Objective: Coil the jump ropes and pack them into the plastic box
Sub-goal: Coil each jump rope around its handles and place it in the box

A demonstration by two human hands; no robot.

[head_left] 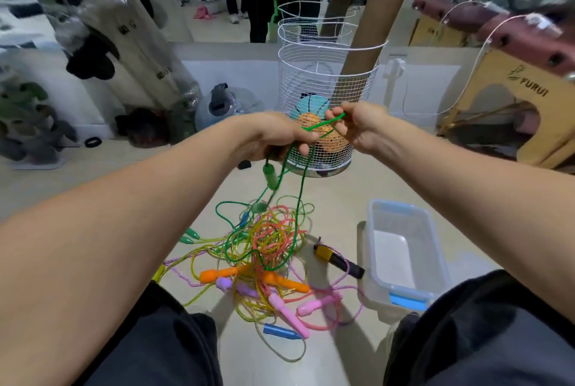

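Two bare hands are raised over the floor, both on one thin green jump rope (pixel 297 199). The left hand (pixel 273 137) has its fingers curled round a bunch of the cord, so its grip is closed on the rope; a green plastic handle (pixel 270 175) dangles just below it. From there the cord drops into a tangled pile of coloured jump ropes (pixel 267 249) lying on the pale floor (pixel 339 199), with orange, pink, purple and blue handles among them. The right hand (pixel 357 127) pinches a short stretch of the same green cord between thumb and fingers. Right of the pile, near the right knee, stands the clear plastic box with blue latches (pixel 401 249), lidless and holding no rope. Beyond the hands stands a white wire basket (pixel 326 81).
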